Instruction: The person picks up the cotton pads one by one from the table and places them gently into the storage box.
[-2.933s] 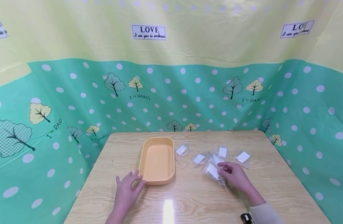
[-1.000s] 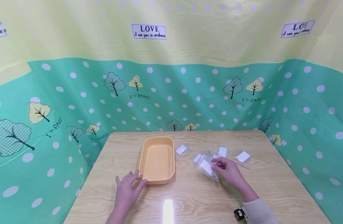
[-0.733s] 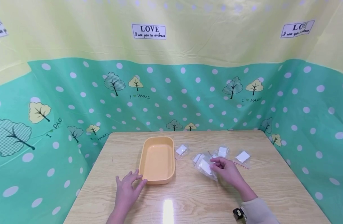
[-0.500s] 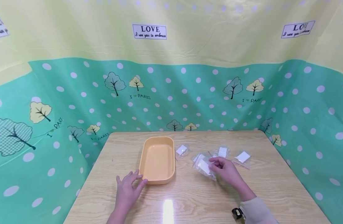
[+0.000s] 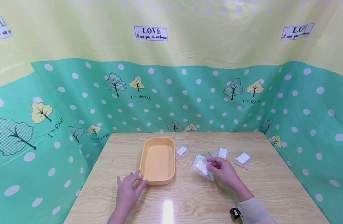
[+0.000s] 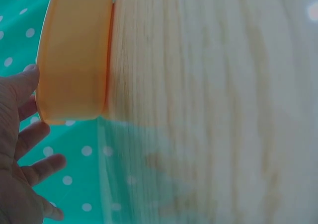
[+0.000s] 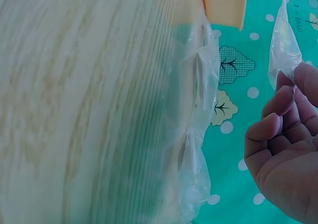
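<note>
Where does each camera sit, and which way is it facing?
Head: worn on the head, looking forward and down at the table, orange tray and small bags; left hand and right hand both show.
Left wrist: on that wrist, looking past the left hand at the tray's outer wall; only that hand shows.
Right wrist: on that wrist, looking past the right hand, which pinches the held bag.
Shared: head and right-wrist views both show the held bag.
</note>
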Demonstrator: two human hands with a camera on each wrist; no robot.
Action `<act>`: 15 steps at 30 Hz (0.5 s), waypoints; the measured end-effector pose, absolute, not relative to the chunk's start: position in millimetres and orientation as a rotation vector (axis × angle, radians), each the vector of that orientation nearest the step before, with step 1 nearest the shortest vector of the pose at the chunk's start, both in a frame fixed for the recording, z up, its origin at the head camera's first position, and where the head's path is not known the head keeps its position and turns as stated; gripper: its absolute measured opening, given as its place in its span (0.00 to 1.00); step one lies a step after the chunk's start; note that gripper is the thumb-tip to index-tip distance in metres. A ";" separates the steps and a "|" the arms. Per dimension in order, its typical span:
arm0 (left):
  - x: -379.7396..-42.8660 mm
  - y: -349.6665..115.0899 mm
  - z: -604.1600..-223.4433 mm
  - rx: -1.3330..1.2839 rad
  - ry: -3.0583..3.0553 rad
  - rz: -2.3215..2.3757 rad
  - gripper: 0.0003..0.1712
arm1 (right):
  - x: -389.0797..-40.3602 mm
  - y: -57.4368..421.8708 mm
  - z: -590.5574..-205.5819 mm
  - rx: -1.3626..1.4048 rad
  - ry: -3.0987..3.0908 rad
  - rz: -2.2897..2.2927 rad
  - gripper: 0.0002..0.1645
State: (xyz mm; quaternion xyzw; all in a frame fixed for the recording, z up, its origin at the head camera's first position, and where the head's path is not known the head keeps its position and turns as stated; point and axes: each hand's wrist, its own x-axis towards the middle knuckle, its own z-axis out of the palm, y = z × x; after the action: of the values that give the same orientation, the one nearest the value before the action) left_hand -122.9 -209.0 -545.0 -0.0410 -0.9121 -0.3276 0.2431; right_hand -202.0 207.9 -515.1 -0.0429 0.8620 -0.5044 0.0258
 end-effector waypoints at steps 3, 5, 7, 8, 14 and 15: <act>-123.2 -209.0 -545.9 -0.116 -2.483 -0.894 0.18 | -202.7 206.2 -515.7 -0.149 2.665 -1.569 0.18; -123.8 -209.2 -547.1 -0.121 -2.475 -0.891 0.18 | -202.9 205.2 -515.9 -0.156 2.666 -1.575 0.17; -124.2 -209.2 -548.1 -0.127 -2.468 -0.893 0.17 | -202.9 204.2 -516.1 -0.169 2.667 -1.582 0.17; -124.4 -209.2 -548.3 -0.128 -2.467 -0.892 0.17 | -203.4 203.5 -516.2 -0.167 2.667 -1.583 0.17; -124.9 -209.3 -549.0 -0.139 -2.454 -0.880 0.17 | -205.6 200.4 -516.3 -0.148 2.651 -1.587 0.16; -125.0 -209.4 -549.1 -0.139 -2.455 -0.879 0.17 | -205.7 200.0 -516.2 -0.151 2.651 -1.588 0.16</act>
State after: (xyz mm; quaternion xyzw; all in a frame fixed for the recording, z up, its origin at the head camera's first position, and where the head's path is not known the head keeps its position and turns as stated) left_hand -125.0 -209.4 -549.1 -0.0514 -0.9073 -0.3249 0.2618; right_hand -205.7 200.0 -516.2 -0.0487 0.8566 -0.5131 0.0239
